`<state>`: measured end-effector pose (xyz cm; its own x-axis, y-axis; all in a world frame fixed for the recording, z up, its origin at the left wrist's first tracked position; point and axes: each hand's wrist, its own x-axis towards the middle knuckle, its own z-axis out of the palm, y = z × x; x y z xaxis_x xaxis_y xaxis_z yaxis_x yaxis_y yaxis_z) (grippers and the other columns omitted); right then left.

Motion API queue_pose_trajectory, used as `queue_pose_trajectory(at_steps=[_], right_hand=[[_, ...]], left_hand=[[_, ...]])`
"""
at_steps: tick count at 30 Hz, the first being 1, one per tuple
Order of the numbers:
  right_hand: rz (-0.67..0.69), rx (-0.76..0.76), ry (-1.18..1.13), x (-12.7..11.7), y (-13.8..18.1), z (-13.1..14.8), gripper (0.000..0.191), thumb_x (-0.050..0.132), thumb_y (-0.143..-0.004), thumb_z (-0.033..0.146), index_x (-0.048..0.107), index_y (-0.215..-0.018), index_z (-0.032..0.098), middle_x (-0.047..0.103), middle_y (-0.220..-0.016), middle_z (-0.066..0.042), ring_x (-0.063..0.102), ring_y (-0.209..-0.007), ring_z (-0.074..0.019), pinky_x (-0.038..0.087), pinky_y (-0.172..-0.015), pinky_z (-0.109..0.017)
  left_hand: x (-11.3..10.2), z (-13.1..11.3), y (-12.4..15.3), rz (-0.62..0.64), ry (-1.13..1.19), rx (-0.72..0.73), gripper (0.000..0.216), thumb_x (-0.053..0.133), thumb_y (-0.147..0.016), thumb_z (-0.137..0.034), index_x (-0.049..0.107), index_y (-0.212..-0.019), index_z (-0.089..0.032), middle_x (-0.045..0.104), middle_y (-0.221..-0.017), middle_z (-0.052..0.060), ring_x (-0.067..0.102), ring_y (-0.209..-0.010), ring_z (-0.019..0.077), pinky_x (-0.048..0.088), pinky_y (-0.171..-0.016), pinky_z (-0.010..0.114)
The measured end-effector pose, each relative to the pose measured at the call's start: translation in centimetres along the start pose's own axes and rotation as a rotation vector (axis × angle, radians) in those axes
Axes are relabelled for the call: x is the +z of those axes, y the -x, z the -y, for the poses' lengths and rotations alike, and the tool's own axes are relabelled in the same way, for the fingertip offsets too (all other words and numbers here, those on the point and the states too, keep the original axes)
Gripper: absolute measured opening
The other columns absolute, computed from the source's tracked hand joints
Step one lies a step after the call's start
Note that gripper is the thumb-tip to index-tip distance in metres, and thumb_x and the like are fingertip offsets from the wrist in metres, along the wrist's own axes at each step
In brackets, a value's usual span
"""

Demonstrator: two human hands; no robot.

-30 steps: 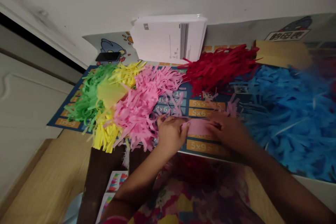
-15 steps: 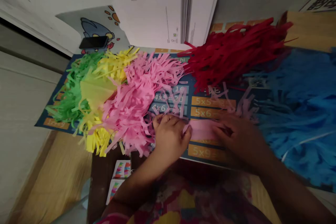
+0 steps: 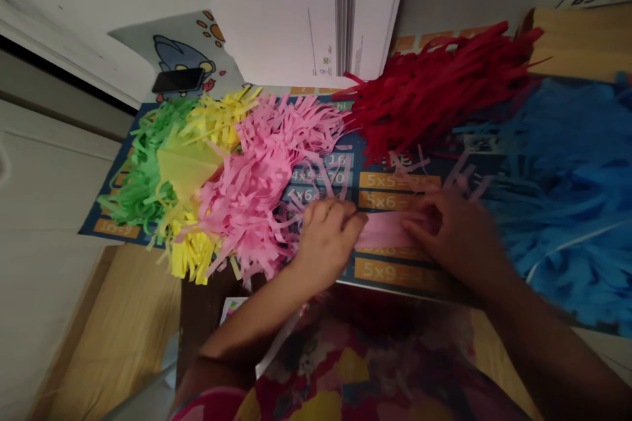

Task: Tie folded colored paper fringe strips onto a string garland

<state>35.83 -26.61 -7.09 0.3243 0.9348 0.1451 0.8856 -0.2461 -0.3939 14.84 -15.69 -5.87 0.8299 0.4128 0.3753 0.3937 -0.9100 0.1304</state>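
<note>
Between my two hands lies a flat pink band of tissue paper (image 3: 381, 230) with cut fringe strips spreading out at both ends. My left hand (image 3: 328, 237) is closed on its left end, thumb against the curled fingers. At the other end, my right hand (image 3: 439, 227) pinches the band between thumb and fingers. Pink fringe strips (image 3: 340, 174) stick out beyond my left hand, and paler ones (image 3: 461, 174) beyond my right. Left of my left hand rests a heap of pink fringed tissue paper (image 3: 251, 177).
Yellow fringe (image 3: 190, 253) and green fringe (image 3: 143, 171) lie at the left; red fringe (image 3: 434, 92) lies behind, blue fringe (image 3: 577, 210) at the right. A white box with a barcode (image 3: 286, 20) stands at the back. A phone (image 3: 178, 80) and a brown paper piece (image 3: 582, 39) are also there.
My left hand has shifted slightly, its thumb now further along the band's left end. My right hand keeps its pinch. The whole view has moved a little.
</note>
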Motion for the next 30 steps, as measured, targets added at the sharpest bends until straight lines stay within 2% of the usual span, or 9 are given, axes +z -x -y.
queue_pose_trajectory(at_steps=[3,5,7,9,13,17,21,26,30], right_hand=[[-0.122,-0.136,0.146,-1.0,0.2,0.4,0.012,0.061,-0.088,0.03,0.063,-0.092,0.019,0.072,-0.101,-0.012,0.064,-0.093,-0.0299,0.038,-0.08,-0.042],[-0.14,-0.349,0.192,-1.7,0.5,0.8,0.009,0.056,-0.09,0.02,0.065,-0.091,0.021,0.073,-0.104,-0.008,0.064,-0.097,-0.0279,0.035,-0.087,-0.044],[-0.047,-0.556,0.165,-2.2,0.9,1.2,0.014,0.054,-0.089,0.015,0.066,-0.089,0.021,0.074,-0.103,-0.005,0.064,-0.097,-0.025,0.032,-0.094,-0.044],[0.062,-0.654,0.153,-2.3,1.1,1.4,0.013,0.057,-0.086,0.015,0.068,-0.089,0.019,0.074,-0.098,-0.007,0.063,-0.095,-0.0242,0.032,-0.096,-0.043],[0.138,-0.675,0.193,-1.8,0.4,1.0,0.01,0.058,-0.086,0.017,0.068,-0.082,0.016,0.072,-0.087,-0.009,0.061,-0.085,-0.0234,0.032,-0.091,-0.042],[0.19,-0.561,0.093,-1.8,-0.5,0.4,0.009,0.058,-0.085,0.017,0.067,-0.085,0.016,0.071,-0.089,-0.008,0.061,-0.09,-0.0241,0.03,-0.091,-0.042],[0.169,-0.571,0.013,-1.5,-0.6,-0.6,0.015,0.065,-0.08,0.025,0.067,-0.093,0.016,0.07,-0.1,-0.01,0.061,-0.097,-0.0265,0.032,-0.095,-0.043],[0.071,-0.587,-0.043,-0.2,-0.7,-2.5,0.011,0.06,-0.084,0.02,0.07,-0.088,0.019,0.074,-0.098,-0.008,0.064,-0.095,-0.0248,0.034,-0.091,-0.041],[0.078,-0.559,-0.083,0.1,-1.0,-2.9,0.015,0.062,-0.089,0.028,0.072,-0.097,0.021,0.076,-0.101,-0.007,0.065,-0.097,-0.0258,0.034,-0.087,-0.041]], left_hand=[[-0.5,0.4,-0.2,0.082,-0.059,0.273,0.016,0.053,-0.101,-0.021,0.069,-0.099,-0.021,0.073,-0.101,0.001,0.059,-0.102,0.0211,0.039,-0.097,0.042],[-1.0,0.4,-0.2,0.145,-0.088,0.345,0.018,0.051,-0.101,-0.019,0.069,-0.102,-0.022,0.073,-0.1,0.0,0.06,-0.104,0.0213,0.036,-0.106,0.048],[-1.6,0.2,-0.1,0.193,-0.087,0.356,0.019,0.052,-0.099,-0.022,0.07,-0.106,-0.022,0.073,-0.104,0.003,0.059,-0.112,0.0248,0.028,-0.116,0.056],[-2.1,-0.1,0.0,0.223,-0.076,0.35,0.022,0.055,-0.096,-0.028,0.07,-0.11,-0.02,0.073,-0.11,0.006,0.057,-0.119,0.0285,0.018,-0.122,0.063],[-1.8,-0.8,0.0,0.226,-0.091,0.297,0.024,0.058,-0.092,-0.033,0.071,-0.105,-0.018,0.074,-0.105,0.007,0.058,-0.117,0.0312,0.0,-0.122,0.071],[-1.1,-0.6,0.0,0.171,-0.111,0.244,0.017,0.059,-0.092,-0.024,0.072,-0.1,-0.018,0.076,-0.1,0.006,0.061,-0.114,0.0309,-0.009,-0.12,0.072],[-0.9,0.5,0.7,0.105,0.01,0.116,0.016,0.062,-0.092,-0.025,0.073,-0.102,-0.023,0.078,-0.1,0.003,0.064,-0.113,0.0288,-0.007,-0.121,0.07],[-1.0,1.8,1.4,0.091,0.166,0.004,0.014,0.061,-0.093,-0.024,0.075,-0.097,-0.027,0.079,-0.1,0.002,0.065,-0.115,0.0267,0.003,-0.121,0.067],[-0.9,2.0,1.4,0.095,0.212,-0.029,0.012,0.065,-0.093,-0.029,0.076,-0.094,-0.027,0.08,-0.099,0.001,0.066,-0.114,0.0257,0.002,-0.121,0.065]])
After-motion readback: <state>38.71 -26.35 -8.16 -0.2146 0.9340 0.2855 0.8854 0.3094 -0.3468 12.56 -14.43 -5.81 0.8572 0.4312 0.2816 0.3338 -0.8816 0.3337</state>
